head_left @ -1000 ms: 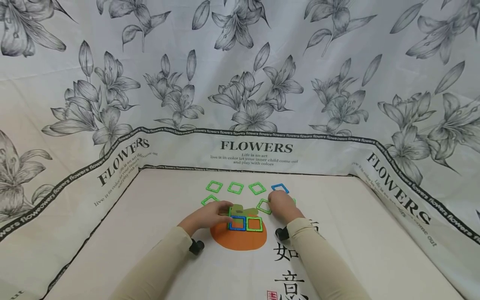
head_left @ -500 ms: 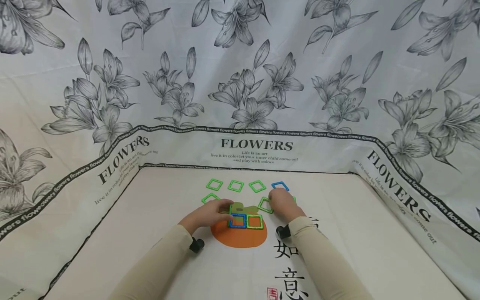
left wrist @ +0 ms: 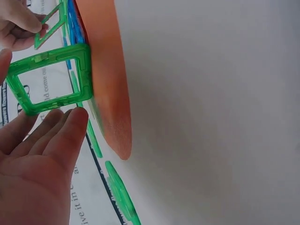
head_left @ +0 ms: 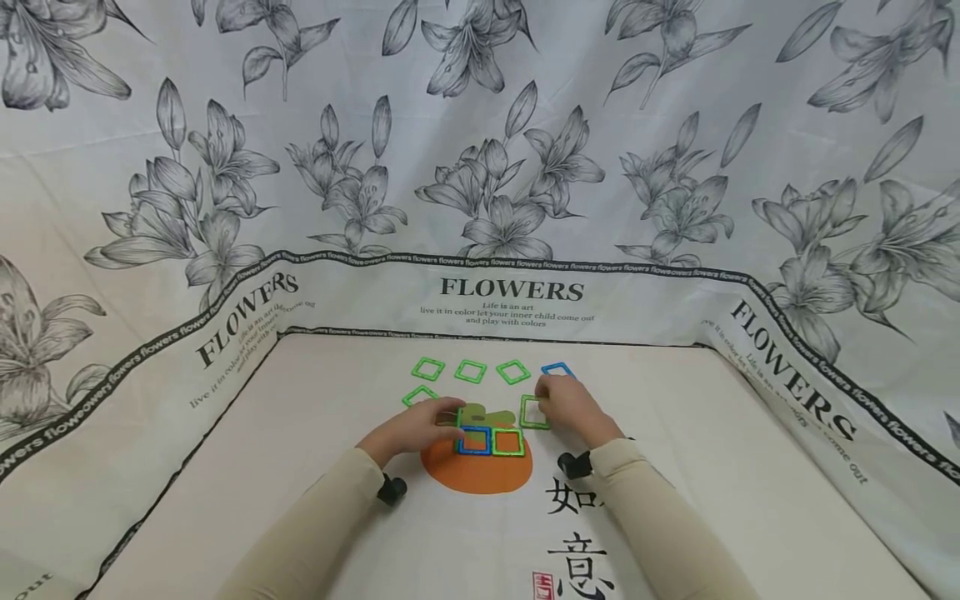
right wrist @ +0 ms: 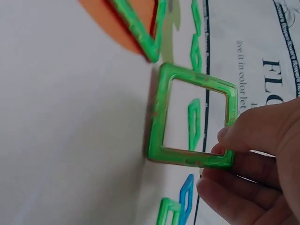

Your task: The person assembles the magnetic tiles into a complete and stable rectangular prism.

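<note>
In the head view my left hand (head_left: 414, 431) is at the left side of a blue square magnetic tile (head_left: 475, 441) lying on the printed orange. Between its thumb and fingers it steadies a green square tile (left wrist: 84, 70) standing up on edge. Another green tile (head_left: 508, 442) lies flat against the blue one's right side. My right hand (head_left: 572, 408) pinches a green square tile (right wrist: 161, 112) by one side with thumb and fingers. That tile is tilted up, to the right of the flat pair and apart from it.
Behind the hands, several loose tiles lie on the cloth, among them a green tile (head_left: 470, 372) and a blue tile (head_left: 558, 369). A green tile (head_left: 420, 396) lies just past my left hand. The printed cloth wall (head_left: 510, 300) rises at the back.
The green tile in my right hand has turned from slanted to nearly square-on and shifted slightly right. My right wrist has swung a little right. The left hand stays in place.
</note>
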`<move>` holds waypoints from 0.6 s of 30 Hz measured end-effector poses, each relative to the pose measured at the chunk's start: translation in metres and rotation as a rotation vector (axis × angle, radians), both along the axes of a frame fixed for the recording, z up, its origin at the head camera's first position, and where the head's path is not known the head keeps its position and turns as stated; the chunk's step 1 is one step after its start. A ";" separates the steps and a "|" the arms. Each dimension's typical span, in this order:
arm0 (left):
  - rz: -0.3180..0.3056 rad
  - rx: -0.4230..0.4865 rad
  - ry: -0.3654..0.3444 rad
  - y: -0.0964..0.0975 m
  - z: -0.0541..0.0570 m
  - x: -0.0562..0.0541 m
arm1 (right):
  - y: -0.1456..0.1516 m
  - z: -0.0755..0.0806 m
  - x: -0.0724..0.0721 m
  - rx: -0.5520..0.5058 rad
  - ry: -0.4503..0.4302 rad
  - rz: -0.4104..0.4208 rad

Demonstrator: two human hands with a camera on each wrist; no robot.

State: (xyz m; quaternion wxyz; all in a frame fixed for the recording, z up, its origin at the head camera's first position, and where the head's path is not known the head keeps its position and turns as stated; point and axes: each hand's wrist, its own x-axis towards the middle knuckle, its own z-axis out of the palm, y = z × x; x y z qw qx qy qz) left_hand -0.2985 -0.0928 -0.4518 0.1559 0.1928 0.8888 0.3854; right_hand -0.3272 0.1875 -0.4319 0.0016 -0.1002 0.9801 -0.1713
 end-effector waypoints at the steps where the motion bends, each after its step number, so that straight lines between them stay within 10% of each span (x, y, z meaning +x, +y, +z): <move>1: -0.001 0.003 0.001 0.001 0.000 0.000 | 0.000 0.002 0.002 -0.004 0.010 0.006; 18: -0.025 0.144 -0.088 0.001 -0.006 -0.001 | -0.012 0.022 0.035 -0.082 0.127 0.134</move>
